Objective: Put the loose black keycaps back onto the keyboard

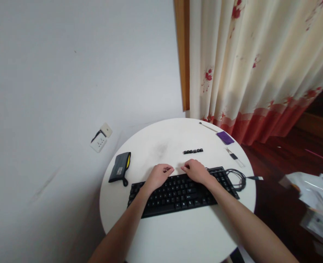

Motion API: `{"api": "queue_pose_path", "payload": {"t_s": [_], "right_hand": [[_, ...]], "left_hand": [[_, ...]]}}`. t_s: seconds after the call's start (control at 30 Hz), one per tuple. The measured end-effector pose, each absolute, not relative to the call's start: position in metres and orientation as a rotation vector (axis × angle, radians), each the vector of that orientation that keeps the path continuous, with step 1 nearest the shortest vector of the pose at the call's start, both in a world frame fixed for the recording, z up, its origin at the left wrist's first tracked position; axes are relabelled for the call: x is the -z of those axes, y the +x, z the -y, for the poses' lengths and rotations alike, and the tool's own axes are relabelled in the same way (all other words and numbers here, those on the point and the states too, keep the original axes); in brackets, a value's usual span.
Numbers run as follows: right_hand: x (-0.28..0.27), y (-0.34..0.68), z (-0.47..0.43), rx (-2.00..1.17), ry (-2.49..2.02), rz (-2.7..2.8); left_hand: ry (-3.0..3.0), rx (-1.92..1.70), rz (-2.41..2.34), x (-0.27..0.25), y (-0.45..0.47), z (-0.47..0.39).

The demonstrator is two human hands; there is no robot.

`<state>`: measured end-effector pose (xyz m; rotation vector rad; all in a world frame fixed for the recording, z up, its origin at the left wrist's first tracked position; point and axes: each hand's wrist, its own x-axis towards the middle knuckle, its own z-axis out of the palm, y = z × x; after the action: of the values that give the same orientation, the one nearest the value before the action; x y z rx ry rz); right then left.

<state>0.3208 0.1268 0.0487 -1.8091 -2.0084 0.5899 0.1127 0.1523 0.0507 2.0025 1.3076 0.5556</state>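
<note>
A black computer keyboard [177, 190] lies slightly slanted on the round white table, partly covered by my forearms. At its far edge, my left hand [159, 174] has its fingers curled in, tips pointing right, with nothing seen between them. My right hand [195, 170] mirrors it a short gap away, above the upper right keys, fingers bent inward and no object showing. Beyond the right hand, several loose black keycaps [193, 151] stand in a row. To the right are a wire keycap puller [234, 156] and the keyboard's coiled black cable [242, 181] with its USB plug.
On the white table [177, 233], a dark grey pouch [120, 167] with yellow inside sits at left. A thin brush [208, 127] and a folded purple cloth [225, 138] lie at the far right. Behind are a wall with a socket [99, 142] and a flowered curtain [249, 73].
</note>
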Motion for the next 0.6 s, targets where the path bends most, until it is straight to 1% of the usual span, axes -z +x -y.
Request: {"api": "queue_pose_path", "payload": {"t_s": [0.1,0.23,0.43,0.6], "right_hand": [[-0.055,0.331,-0.128,-0.535,-1.923,1.905],[-0.058,0.345,-0.134,-0.481,-2.001,1.746],[-0.061,0.368,-0.146,-0.369,-2.011,1.402],[-0.064,0.385,-0.149,-0.255,-1.961,1.188]], "left_hand": [[2.089,-0.579,-1.338,-0.062,0.127,-0.169],[2.301,-0.504,-1.384,-0.070,0.163,-0.203],[2.464,-0.341,-1.386,-0.051,0.207,-0.241],[2.473,-0.360,-1.354,-0.043,0.215,-0.246]]}}
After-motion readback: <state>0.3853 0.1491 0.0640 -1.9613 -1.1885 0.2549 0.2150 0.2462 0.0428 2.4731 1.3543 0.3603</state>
